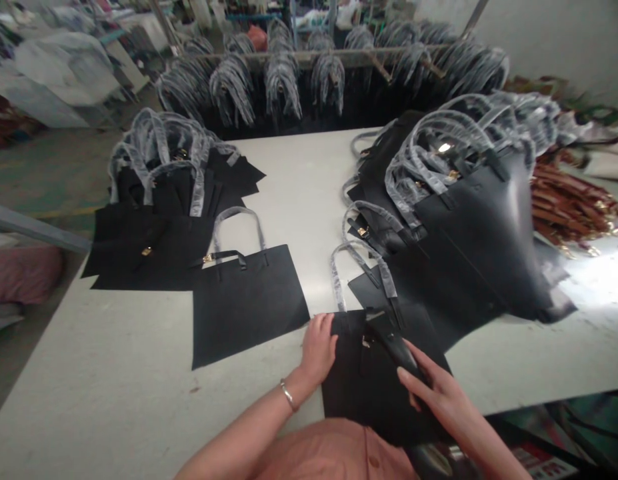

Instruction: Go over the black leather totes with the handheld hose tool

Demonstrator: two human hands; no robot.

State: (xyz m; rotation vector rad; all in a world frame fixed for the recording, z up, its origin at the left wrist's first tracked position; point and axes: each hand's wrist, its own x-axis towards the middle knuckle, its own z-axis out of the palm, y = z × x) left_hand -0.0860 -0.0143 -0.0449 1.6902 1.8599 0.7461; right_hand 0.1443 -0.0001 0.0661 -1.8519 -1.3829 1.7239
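Observation:
A flat black bag panel (349, 393) lies in front of me, its handle (337, 280) wrapped in clear plastic. My left hand (319, 347) grips its upper left corner with bent fingers. In my right hand (433, 387) is a black hand-held tool (399, 350) with a long body, its front end over the panel's top edge, near a small metal clasp (366, 343). The tool's exact kind is unclear. Left of my hands lies another black panel (249, 307) with a wrapped handle and a strap with a gold buckle (207, 259).
More black panels (153, 267) overlap on the table's left. A large heap of black bag pieces (469, 253) covers the right side, beside brown straps (569, 193). Behind the white table (113, 360), a rack bar (359, 52) carries many wrapped handles.

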